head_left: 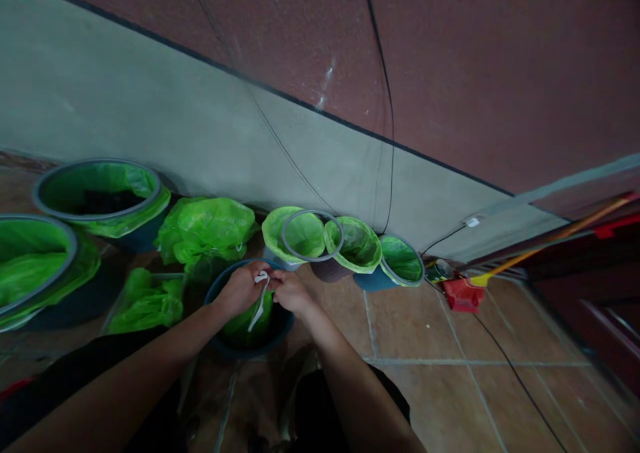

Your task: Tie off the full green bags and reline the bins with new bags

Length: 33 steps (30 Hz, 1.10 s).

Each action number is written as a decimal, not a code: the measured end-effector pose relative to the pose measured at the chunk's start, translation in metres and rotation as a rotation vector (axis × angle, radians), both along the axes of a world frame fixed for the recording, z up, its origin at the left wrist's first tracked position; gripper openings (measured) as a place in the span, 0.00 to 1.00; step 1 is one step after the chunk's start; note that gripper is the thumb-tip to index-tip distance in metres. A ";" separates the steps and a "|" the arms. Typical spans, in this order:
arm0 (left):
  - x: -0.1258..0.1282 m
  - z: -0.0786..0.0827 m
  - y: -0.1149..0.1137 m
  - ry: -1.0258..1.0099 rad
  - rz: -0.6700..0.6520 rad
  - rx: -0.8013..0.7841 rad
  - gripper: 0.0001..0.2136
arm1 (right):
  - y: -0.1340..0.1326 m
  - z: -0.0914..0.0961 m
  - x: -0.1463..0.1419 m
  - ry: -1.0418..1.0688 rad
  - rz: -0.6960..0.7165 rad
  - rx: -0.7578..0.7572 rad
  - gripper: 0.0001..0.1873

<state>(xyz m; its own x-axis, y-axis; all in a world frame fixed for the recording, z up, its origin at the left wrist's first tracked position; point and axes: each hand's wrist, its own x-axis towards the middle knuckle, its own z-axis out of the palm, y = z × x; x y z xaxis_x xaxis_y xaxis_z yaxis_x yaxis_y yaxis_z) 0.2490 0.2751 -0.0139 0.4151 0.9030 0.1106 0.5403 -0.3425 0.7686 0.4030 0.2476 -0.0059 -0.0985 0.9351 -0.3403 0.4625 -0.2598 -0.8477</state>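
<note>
Over a dark blue bin point(289, 333), my left hand point(241, 289) and my right hand point(291, 292) come close together. Both have their fingers closed on a white drawstring point(257, 315), pinched between them, with one end hanging down. Below it, a green garbage bag point(239, 327) rises from inside the bin. My fingers partly hide where the string meets the bag.
Bins with green liners stand along the wall, including a blue bin point(393, 276) on the right and a large bin point(35, 218) on the left. A grey ring point(342, 245) lies across two bins. Full green bags point(207, 226) sit behind. A red dustpan point(463, 294) lies right.
</note>
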 end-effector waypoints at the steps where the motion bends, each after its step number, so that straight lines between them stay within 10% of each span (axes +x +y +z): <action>1: -0.001 0.002 0.000 0.007 0.010 -0.026 0.09 | 0.000 0.000 0.000 0.070 -0.026 -0.053 0.09; 10: -0.006 0.012 0.007 -0.063 0.010 -0.273 0.06 | 0.002 0.005 0.003 0.170 -0.091 -0.176 0.07; 21: -0.005 0.019 0.010 0.025 -0.043 -0.213 0.06 | -0.007 0.031 0.005 -0.844 0.261 0.342 0.16; 33: -0.008 0.019 0.008 0.070 -0.054 -0.219 0.05 | -0.001 0.022 0.012 -0.395 0.160 0.132 0.12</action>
